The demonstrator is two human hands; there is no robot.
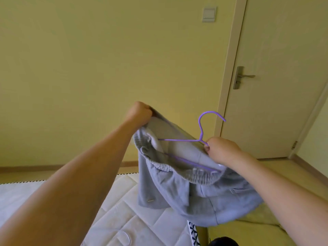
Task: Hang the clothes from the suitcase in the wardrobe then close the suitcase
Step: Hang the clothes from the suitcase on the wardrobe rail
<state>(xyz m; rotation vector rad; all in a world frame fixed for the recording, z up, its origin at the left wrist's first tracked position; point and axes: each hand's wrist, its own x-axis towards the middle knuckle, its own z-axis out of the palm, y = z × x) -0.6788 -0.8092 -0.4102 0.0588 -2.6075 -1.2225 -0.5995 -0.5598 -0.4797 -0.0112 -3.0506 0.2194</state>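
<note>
A grey garment with an elastic waistband [179,189] hangs in the air in front of me, above the corner of a mattress. My left hand [140,111] grips its raised edge at the upper left, fingers curled round the cloth. A purple wire hanger [201,129] sits partly inside the waistband, its hook pointing up and right. My right hand [221,150] pinches the hanger's shoulder together with the cloth. The suitcase and the wardrobe are out of view.
A white quilted mattress [113,210] lies below, its corner under the garment. A pale wall is ahead, and a closed door with a metal handle [243,77] stands at the right. A light switch [209,14] is on the wall above.
</note>
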